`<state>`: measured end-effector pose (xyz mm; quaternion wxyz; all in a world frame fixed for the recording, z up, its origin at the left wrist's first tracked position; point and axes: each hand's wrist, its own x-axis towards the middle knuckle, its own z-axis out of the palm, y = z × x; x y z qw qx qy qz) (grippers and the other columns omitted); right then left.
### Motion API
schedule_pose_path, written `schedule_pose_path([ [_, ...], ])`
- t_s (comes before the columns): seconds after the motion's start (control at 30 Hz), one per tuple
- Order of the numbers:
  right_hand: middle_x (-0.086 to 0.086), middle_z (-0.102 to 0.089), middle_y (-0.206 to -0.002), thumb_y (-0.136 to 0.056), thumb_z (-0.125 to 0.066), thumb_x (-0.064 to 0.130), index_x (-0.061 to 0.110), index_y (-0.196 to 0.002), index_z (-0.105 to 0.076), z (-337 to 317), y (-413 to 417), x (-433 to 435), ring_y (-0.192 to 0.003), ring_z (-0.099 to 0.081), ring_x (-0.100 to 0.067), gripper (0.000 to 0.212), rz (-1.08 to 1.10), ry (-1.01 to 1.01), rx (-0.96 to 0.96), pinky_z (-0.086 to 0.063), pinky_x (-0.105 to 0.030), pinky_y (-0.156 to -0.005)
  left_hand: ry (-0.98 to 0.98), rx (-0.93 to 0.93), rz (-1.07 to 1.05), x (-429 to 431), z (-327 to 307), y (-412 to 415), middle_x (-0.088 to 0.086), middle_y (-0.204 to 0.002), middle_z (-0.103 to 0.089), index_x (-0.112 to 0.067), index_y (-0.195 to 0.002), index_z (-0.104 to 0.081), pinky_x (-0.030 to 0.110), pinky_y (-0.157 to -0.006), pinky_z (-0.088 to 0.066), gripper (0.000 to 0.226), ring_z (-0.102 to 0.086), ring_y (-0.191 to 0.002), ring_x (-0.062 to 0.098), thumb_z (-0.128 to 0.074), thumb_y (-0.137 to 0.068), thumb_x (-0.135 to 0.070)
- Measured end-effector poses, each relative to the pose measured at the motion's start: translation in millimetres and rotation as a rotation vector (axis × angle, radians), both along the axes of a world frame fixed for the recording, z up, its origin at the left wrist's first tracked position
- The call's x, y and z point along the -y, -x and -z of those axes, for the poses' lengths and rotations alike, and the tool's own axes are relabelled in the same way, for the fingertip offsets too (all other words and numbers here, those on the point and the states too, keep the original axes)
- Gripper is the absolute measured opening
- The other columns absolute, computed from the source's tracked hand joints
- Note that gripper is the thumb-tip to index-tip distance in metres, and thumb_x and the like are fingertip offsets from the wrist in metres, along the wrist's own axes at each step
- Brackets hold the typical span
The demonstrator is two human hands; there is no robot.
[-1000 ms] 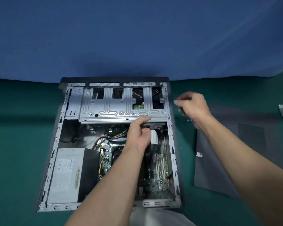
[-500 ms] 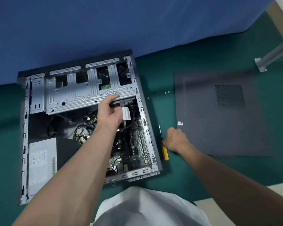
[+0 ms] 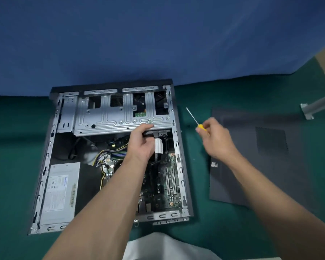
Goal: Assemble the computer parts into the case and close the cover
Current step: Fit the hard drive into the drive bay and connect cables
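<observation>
- Left hand (image 3: 142, 145): it is reached into the open computer case (image 3: 180, 167), with fingers curled over the near edge of the drive cage (image 3: 120, 117) and thumb underneath, just beside the black connector (image 3: 162, 132).
- Right hand (image 3: 215, 140): it is held above the green cloth (image 3: 17, 147) between case and cover, pinching the yellow handle of a screwdriver (image 3: 192, 117). The thin shaft is pointed away and to the left, toward the case's far right corner; the tip is held clear of the case. The hand is slightly blurred.
- The case is laid on its side with the open face up. Its long axis runs from near to far, leaning slightly right at the near end, and its far end is set against the blue backdrop (image 3: 139, 44).
- Inside, the drive cage is placed across the far end, the power supply (image 3: 58, 192) in the near left corner and the motherboard (image 3: 167, 177) along the right.
- The side cover (image 3: 261, 166) is laid flat to the right, apart from the case, with its vent grille on the right half.
- A strip of bare cloth is left between the case's right rail and the cover's left edge, and wider cloth is seen to the left of the case.
</observation>
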<state>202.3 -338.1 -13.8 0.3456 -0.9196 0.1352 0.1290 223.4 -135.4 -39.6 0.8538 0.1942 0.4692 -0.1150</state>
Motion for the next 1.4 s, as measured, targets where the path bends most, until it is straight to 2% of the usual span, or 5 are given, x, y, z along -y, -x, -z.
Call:
schedule_pose_path([
  [0.17,0.016,-0.061,-0.074,-0.08,-0.075,0.035,0.023,-0.085,-0.066,-57.5,-44.0,-26.3,-0.072,-0.055,-0.003,0.015,0.042,-0.132,0.303,-0.036,-0.01,-0.059,0.026,-0.024,0.052,-2.8,-1.8,-0.7,0.002,-0.117,-0.057,-0.011,-0.109,-0.066,0.014,-0.037,-0.028,0.044,-0.022,-0.049,0.004,-0.067,-0.07,0.009],
  [0.33,0.015,-0.061,-0.071,-0.08,-0.076,0.031,0.031,-0.079,-0.066,-83.2,-73.7,-56.9,-0.067,-0.055,-0.008,0.011,-0.094,-0.18,0.315,-0.038,-0.017,-0.058,0.107,-0.018,0.041,-2.3,1.2,-4.8,0.004,-0.128,-0.055,-0.005,-0.112,-0.063,0.027,-0.079,-0.034,0.043,-0.041,-0.089,0.02,-0.065,-0.072,0.011],
  [0.5,0.01,-0.065,-0.075,-0.086,-0.069,0.03,0.024,-0.091,-0.073,-94.9,-100.2,-87.1,-0.076,-0.056,-0.012,0.009,-0.446,0.037,0.359,-0.04,-0.021,-0.068,0.136,0.023,0.053,-2.4,0.7,-6.2,0.009,-0.113,-0.059,-0.007,-0.097,-0.062,0.022,-0.089,-0.04,0.03,-0.047,-0.089,0.02,-0.06,-0.075,0.013],
  [0.93,-0.004,-0.057,-0.093,-0.091,-0.06,0.018,0.016,-0.092,-0.07,-95.9,-131.0,-124.9,-0.078,-0.048,-0.019,0.01,-0.858,0.31,0.386,-0.041,-0.028,-0.072,0.093,-0.026,0.06,-5.9,3.0,-8.0,0.001,-0.089,-0.055,-0.008,-0.087,-0.064,0.008,-0.054,-0.04,0.022,-0.043,-0.07,0.008,-0.064,-0.076,0.011],
  [1.4,-0.004,-0.058,-0.089,-0.09,-0.061,0.015,0.012,-0.089,-0.069,-97.1,-138.0,-135.2,-0.08,-0.054,-0.023,0.009,-0.939,0.366,0.329,-0.05,-0.036,-0.071,0.102,0.009,0.038,-5.6,2.3,-8.1,0.007,-0.11,-0.058,-0.006,-0.089,-0.064,0.017,-0.082,-0.041,0.023,-0.044,-0.093,0.017,-0.062,-0.076,0.013],
])
